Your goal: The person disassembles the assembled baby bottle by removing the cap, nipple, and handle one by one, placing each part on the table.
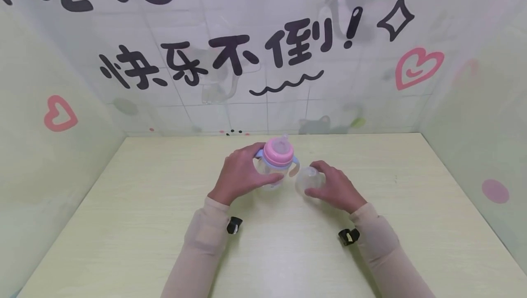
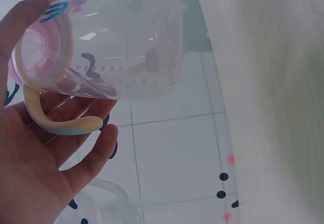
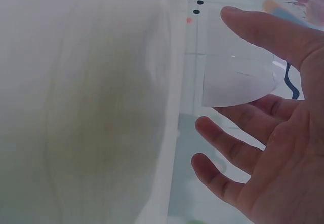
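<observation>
A clear baby bottle point(image 1: 271, 170) with a pink collar, a translucent spout and two side handles is gripped by my left hand point(image 1: 239, 172). In the left wrist view the bottle's see-through body point(image 2: 126, 41) carries printed scale marks, and a cream-and-blue handle point(image 2: 66, 128) curves in front of the fingers. To its right, my right hand point(image 1: 335, 187) holds a clear domed cap point(image 1: 308, 179) between thumb and fingers. The right wrist view shows that cap point(image 3: 238, 77) with its wide opening facing the table; the other fingers spread below it.
Both hands work over a pale wooden table point(image 1: 164, 188). A back wall point(image 1: 230, 110) with black lettering rises behind it, and side walls with pink hearts flank it. Each sleeve has a small black device near the wrist.
</observation>
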`<control>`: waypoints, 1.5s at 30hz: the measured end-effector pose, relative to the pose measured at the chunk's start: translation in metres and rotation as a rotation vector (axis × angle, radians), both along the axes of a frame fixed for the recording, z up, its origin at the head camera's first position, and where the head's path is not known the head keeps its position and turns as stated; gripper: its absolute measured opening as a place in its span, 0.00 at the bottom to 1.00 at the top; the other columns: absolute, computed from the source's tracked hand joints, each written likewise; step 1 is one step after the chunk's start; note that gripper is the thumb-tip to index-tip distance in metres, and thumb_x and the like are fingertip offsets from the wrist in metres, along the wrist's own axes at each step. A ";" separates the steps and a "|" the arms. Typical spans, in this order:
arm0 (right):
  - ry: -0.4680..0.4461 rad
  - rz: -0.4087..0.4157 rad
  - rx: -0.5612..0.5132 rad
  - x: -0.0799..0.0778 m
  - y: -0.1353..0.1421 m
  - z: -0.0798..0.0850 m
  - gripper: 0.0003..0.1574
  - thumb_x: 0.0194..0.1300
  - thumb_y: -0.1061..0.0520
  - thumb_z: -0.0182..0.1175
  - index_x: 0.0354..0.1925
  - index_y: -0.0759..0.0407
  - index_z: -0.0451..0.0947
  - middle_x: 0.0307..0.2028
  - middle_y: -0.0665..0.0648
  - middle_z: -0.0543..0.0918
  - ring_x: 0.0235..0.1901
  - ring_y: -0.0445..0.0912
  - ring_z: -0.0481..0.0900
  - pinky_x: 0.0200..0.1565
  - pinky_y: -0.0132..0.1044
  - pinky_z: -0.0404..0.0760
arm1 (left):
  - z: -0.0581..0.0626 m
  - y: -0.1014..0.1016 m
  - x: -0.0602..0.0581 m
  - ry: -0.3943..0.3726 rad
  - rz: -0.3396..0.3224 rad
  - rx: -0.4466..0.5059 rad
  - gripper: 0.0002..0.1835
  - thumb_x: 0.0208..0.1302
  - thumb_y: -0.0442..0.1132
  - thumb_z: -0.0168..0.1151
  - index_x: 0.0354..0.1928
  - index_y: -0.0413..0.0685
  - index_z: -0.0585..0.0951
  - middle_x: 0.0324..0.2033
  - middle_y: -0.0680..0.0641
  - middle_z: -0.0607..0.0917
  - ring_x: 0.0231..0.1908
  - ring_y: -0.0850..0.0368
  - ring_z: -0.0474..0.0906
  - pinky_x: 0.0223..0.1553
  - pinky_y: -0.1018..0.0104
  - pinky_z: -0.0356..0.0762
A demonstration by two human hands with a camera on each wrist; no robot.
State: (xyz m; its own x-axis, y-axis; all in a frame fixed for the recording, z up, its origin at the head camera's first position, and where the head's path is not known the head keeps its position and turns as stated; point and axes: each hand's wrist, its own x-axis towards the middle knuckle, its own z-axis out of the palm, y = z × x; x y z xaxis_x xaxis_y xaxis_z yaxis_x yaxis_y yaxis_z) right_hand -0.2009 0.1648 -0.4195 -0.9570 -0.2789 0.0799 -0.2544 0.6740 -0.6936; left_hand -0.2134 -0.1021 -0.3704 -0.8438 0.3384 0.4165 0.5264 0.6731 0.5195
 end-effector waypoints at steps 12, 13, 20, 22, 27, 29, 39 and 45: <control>-0.001 0.080 0.079 -0.001 -0.004 -0.004 0.37 0.52 0.56 0.76 0.57 0.62 0.73 0.47 0.59 0.82 0.45 0.54 0.79 0.50 0.53 0.77 | 0.002 0.001 0.002 0.001 -0.001 -0.011 0.38 0.43 0.59 0.79 0.54 0.47 0.81 0.41 0.51 0.87 0.41 0.52 0.82 0.40 0.57 0.78; 0.000 0.080 0.084 -0.001 -0.004 -0.004 0.37 0.52 0.56 0.76 0.57 0.62 0.73 0.47 0.60 0.82 0.45 0.54 0.79 0.50 0.53 0.78 | 0.002 0.001 0.002 0.001 0.000 -0.012 0.38 0.42 0.59 0.79 0.54 0.47 0.81 0.41 0.51 0.87 0.40 0.52 0.82 0.40 0.57 0.78; -0.012 0.069 0.113 -0.002 -0.006 -0.006 0.38 0.50 0.57 0.77 0.57 0.62 0.74 0.49 0.61 0.82 0.47 0.55 0.79 0.51 0.55 0.78 | 0.001 0.002 0.002 -0.011 -0.001 -0.010 0.38 0.43 0.58 0.79 0.55 0.47 0.81 0.42 0.51 0.87 0.41 0.52 0.82 0.40 0.57 0.78; -0.011 0.069 0.117 -0.002 -0.007 -0.006 0.38 0.49 0.57 0.77 0.57 0.62 0.74 0.49 0.61 0.82 0.47 0.56 0.79 0.52 0.55 0.78 | 0.000 0.002 0.002 -0.011 0.000 -0.009 0.37 0.43 0.59 0.79 0.55 0.47 0.81 0.42 0.51 0.87 0.41 0.53 0.82 0.40 0.57 0.79; 0.000 0.071 0.132 -0.002 -0.007 -0.007 0.37 0.49 0.57 0.78 0.56 0.62 0.75 0.48 0.60 0.83 0.46 0.55 0.80 0.51 0.54 0.78 | 0.000 0.002 0.001 -0.018 0.001 -0.007 0.38 0.43 0.59 0.79 0.55 0.48 0.81 0.42 0.51 0.87 0.42 0.50 0.83 0.41 0.56 0.79; 0.005 0.073 0.138 -0.001 -0.007 -0.007 0.37 0.49 0.56 0.78 0.56 0.63 0.75 0.48 0.60 0.83 0.46 0.55 0.80 0.50 0.54 0.78 | 0.000 0.002 0.001 -0.024 0.001 -0.005 0.38 0.43 0.59 0.79 0.56 0.48 0.81 0.43 0.51 0.87 0.42 0.49 0.83 0.41 0.55 0.78; 0.018 0.083 0.162 0.000 -0.006 -0.003 0.42 0.50 0.56 0.77 0.60 0.66 0.73 0.52 0.63 0.82 0.49 0.57 0.79 0.52 0.56 0.77 | 0.000 0.003 0.001 -0.029 -0.005 0.001 0.38 0.43 0.59 0.78 0.56 0.48 0.81 0.43 0.51 0.87 0.42 0.49 0.83 0.41 0.55 0.78; 0.045 0.072 0.109 0.006 -0.002 0.012 0.44 0.56 0.53 0.74 0.66 0.67 0.68 0.61 0.65 0.77 0.61 0.62 0.73 0.62 0.60 0.69 | -0.001 0.005 0.001 -0.008 -0.011 0.005 0.38 0.43 0.59 0.79 0.55 0.48 0.81 0.42 0.51 0.87 0.41 0.51 0.83 0.40 0.57 0.78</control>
